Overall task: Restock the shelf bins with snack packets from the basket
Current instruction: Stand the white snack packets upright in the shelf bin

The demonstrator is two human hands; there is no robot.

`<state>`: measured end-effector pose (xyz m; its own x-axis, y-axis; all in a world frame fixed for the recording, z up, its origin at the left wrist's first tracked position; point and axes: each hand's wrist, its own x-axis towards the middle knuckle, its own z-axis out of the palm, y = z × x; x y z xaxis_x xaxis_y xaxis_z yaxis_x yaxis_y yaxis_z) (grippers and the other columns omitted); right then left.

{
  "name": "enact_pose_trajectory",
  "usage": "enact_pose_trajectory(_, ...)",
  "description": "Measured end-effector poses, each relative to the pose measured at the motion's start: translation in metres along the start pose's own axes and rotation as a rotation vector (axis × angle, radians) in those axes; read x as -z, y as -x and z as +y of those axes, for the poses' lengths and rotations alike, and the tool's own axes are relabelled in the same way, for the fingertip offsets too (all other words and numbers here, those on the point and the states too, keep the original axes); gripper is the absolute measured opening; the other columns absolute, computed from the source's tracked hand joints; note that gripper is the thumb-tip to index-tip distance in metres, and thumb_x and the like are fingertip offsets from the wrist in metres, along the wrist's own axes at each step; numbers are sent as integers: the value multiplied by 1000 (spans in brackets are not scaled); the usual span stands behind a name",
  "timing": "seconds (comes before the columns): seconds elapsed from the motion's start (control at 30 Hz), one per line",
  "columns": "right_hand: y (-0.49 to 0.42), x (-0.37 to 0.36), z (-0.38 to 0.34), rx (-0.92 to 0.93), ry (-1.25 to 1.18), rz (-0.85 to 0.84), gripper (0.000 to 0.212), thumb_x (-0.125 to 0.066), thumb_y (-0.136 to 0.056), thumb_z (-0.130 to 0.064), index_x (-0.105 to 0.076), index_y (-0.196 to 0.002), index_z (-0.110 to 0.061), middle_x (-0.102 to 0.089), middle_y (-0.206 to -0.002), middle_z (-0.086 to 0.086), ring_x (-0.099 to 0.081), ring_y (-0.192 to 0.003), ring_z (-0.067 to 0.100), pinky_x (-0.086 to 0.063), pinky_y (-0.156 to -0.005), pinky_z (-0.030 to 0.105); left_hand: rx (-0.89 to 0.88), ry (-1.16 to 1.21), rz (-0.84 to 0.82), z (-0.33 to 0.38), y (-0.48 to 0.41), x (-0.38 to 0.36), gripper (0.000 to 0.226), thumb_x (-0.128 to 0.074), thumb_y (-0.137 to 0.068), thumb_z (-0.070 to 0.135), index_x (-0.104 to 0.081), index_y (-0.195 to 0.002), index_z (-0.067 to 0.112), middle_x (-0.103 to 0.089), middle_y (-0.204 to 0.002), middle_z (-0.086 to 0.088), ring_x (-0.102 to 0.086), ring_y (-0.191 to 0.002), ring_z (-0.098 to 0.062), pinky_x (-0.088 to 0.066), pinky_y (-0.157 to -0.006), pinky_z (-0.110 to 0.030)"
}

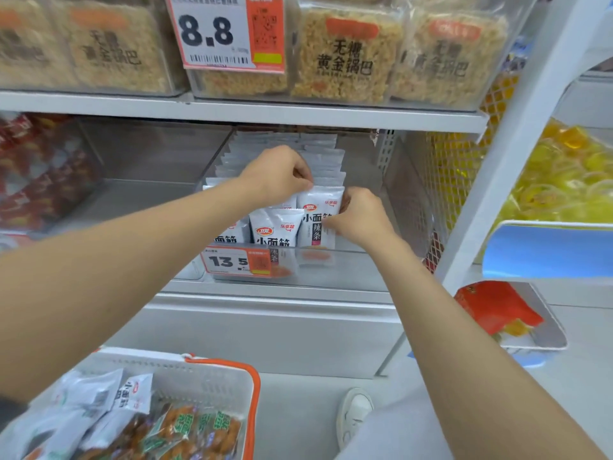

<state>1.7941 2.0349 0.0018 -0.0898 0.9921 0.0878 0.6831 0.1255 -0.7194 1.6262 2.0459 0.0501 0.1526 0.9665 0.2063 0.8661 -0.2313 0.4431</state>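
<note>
A clear shelf bin [351,263] on the middle shelf holds rows of white snack packets. Both hands are at its front row. My left hand [277,175] pinches the top edge of the front right white packet [316,214]. My right hand [360,217] grips that same packet's right side. Beside it, further left, stands another white packet [275,227], upright. At the bottom left sits the white basket with an orange rim [253,393], holding more white packets [99,403] and green-and-orange packets [185,433].
A price tag reading 13.5 [237,262] hangs on the bin's front. The upper shelf [265,111] carries rice-cracker packs close above the hands. A clear bin of red packets [36,171] stands left, a wire mesh divider [441,180] right. My shoe [353,413] is on the floor.
</note>
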Motion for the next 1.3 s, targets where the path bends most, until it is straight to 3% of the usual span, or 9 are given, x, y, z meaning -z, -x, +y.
enact_pose_trajectory(0.1, -1, 0, 0, -40, -25, 48, 22, -74, -75, -10, -63, -94, -9, -68, -97, 6, -64, -88, 24, -41, -66, 26, -7, 13, 16, 2, -1, 0, 8, -68, -87, 21, -69, -81, 26, -64, -77, 11, -59, -80, -11, -48, -75, -27)
enact_pose_trajectory(0.27, 3, -6, 4, -115, 62, -106, 46, -75, -76, -15, -56, -117, -9, -65, -114, 6, -62, -106, 25, -49, -79, 30, -10, 34, 33, 2, 4, -3, 5, -69, -87, 20, -72, -83, 22, -66, -81, 9, -60, -80, -9, -46, -72, -24)
enact_pose_trajectory(0.37, 8, 4, -4, -119, 89, -46, 57, -77, -79, -19, -44, -122, -4, -58, -114, 8, -57, -103, 26, -41, -72, 31, 1, 41, 105, 1, 12, 1, 5, -69, -87, 25, -71, -89, 21, -67, -85, 5, -62, -84, -13, -52, -77, -32)
enact_pose_trajectory(0.53, 27, 7, -30, 170, 19, 337, 16, -61, -83, -16, -45, -86, -16, -55, -76, -1, -53, -70, 24, -39, -60, 34, 58, 124, 299, -6, 53, 11, 13, -68, -85, 27, -58, -78, 23, -58, -69, 9, -55, -66, -9, -47, -65, -31)
enact_pose_trajectory(0.67, 59, -28, -57, 445, -72, 339, 29, -59, -80, -13, -36, -67, -23, -42, -53, -8, -45, -56, 21, -36, -55, 35, 120, 149, 362, -21, 114, 19, 15, -66, -83, 25, -54, -75, 23, -54, -61, 7, -51, -59, -10, -45, -62, -33)
enact_pose_trajectory(0.83, 99, -96, -71, 644, 68, 84, 29, -61, -79, -16, -36, -66, -21, -43, -57, -7, -51, -58, 28, -40, -53, 36, 244, 131, 277, -79, 201, 13, 21, -71, -78, 23, -51, -70, 23, -51, -56, 5, -48, -53, -10, -42, -59, -35)
enact_pose_trajectory(1.07, 135, -201, -60, 573, 347, -544, 11, -59, -86, -28, -51, -87, -20, -61, -84, -5, -56, -79, 23, -43, -63, 33, 459, 80, -112, -173, 295, -2, 8, -67, -86, 21, -61, -80, 24, -59, -67, 8, -54, -62, -11, -45, -62, -28)
enact_pose_trajectory(1.2, 161, -254, -42, 568, 543, -903, 17, -56, -89, -21, -60, -102, -12, -65, -97, 6, -60, -87, 25, -52, -75, 37, 439, -280, -553, -201, 317, -6, 16, -52, -93, 27, -63, -104, 30, -62, -105, 13, -55, -97, -10, -36, -74, -21)
enact_pose_trajectory(1.3, 187, -294, -23, 571, 669, -1155, 20, -58, -88, -15, -63, -101, -2, -66, -97, 15, -62, -88, 31, -52, -74, 42, 445, -269, -689, -210, 320, -16, 25, -52, -96, 28, -58, -120, 27, -58, -123, 7, -52, -114, -16, -38, -88, -24)
